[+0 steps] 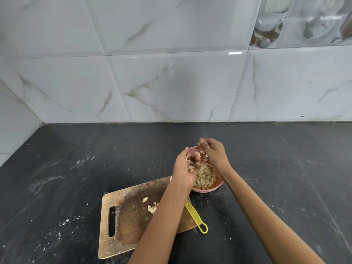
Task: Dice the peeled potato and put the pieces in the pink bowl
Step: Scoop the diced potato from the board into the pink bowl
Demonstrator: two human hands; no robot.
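The pink bowl (209, 189) stands on the dark counter, just past the far right corner of the wooden cutting board (127, 221). It holds a heap of diced potato (206, 178). Both hands hover over the bowl, facing each other. My left hand (183, 169) is cupped with potato pieces (190, 164) lying in its palm and fingers. My right hand (214, 153) curls its fingers against the same handful from the other side. A few dice (152, 207) still lie on the board beside my left forearm.
A knife with a yellow handle (196, 216) lies at the board's right edge, its blade hidden under my left forearm. White starch smears mark the black counter (76, 168). A marble-tiled wall (171, 82) rises behind, with a corner at the left.
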